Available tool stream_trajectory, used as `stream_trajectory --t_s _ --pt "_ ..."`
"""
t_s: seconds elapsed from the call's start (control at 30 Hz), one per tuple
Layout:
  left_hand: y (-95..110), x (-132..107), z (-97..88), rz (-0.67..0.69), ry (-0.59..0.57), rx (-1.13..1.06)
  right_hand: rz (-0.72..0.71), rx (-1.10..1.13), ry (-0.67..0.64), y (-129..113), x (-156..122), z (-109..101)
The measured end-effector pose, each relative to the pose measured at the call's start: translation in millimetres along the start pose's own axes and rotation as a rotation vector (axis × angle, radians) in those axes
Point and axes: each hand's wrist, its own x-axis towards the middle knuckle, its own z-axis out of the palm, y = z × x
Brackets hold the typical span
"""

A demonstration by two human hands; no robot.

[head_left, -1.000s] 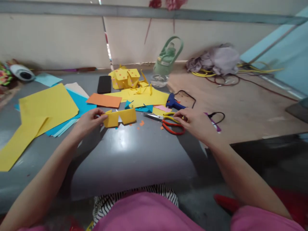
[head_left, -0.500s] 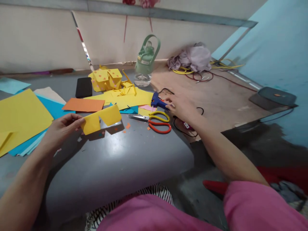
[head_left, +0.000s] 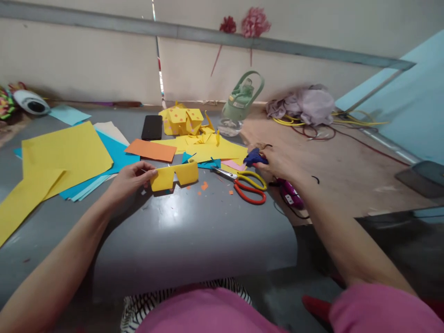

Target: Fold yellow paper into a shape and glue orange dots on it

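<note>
My left hand (head_left: 130, 179) pinches the left end of a folded yellow paper piece (head_left: 174, 175) with a notch cut in its lower edge, held just above the grey table (head_left: 190, 231). Over at the table's right side, my right hand (head_left: 279, 163) is closed round a blue glue gun (head_left: 254, 158), whose black cord (head_left: 294, 210) trails under my wrist. Scissors with yellow and red handles (head_left: 247, 184) lie between the two hands.
Large yellow (head_left: 62, 150) and blue (head_left: 118, 155) sheets lie at the left, an orange sheet (head_left: 150, 150) and a black phone (head_left: 151, 127) behind. Folded dotted yellow paper shapes (head_left: 183, 120), a green bottle (head_left: 240, 97), and cloth with cables (head_left: 305, 104) are farther back.
My right hand left the scissors, reached the blue glue gun and closed on it. My left hand kept the yellow piece, lifting it briefly, then lowering it again.
</note>
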Motion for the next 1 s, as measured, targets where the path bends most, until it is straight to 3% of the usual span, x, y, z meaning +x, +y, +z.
stream_trajectory --t_s 0.1,0.23,0.37,0.5,0.6,0.7,0.77,0.87,0.93,1.0 --pt "3.2 -0.8 0.2 0.025 -0.012 0.043 0.047 -0.101 -0.023 -3.1 -0.2 1.0" --pt "6.0 -0.6 1.3 0.031 -0.009 0.050 0.114 -0.214 0.048 -16.3 -2.3 -8.2" --pt "4.3 1.1 1.5 0.021 -0.020 0.062 0.163 -0.266 0.142 -23.0 -3.4 -33.2" --pt "3.0 0.9 1.7 0.021 -0.028 0.079 0.238 -0.230 0.322 -20.2 -2.5 -66.6" --pt "2.9 0.8 2.0 0.023 -0.032 0.087 0.273 -0.025 0.518 -24.0 -1.4 -87.5" --pt "4.4 0.7 2.5 0.029 -0.008 0.080 0.311 0.581 0.606 -49.7 -6.6 -93.6" --pt "5.8 1.1 2.7 0.047 -0.001 0.062 0.318 0.960 0.433 -81.0 -18.2 -88.2" --pt "5.5 3.8 2.8 0.063 0.000 0.053 0.302 1.307 0.115 -135.8 -45.3 -73.5" --pt "2.7 6.7 3.1 0.089 0.009 0.057 0.150 1.498 -0.094 -167.8 -60.8 -64.4" --pt "-1.5 9.6 3.9 0.134 0.047 0.015 0.053 1.549 -0.307 -191.0 -67.7 -56.1"
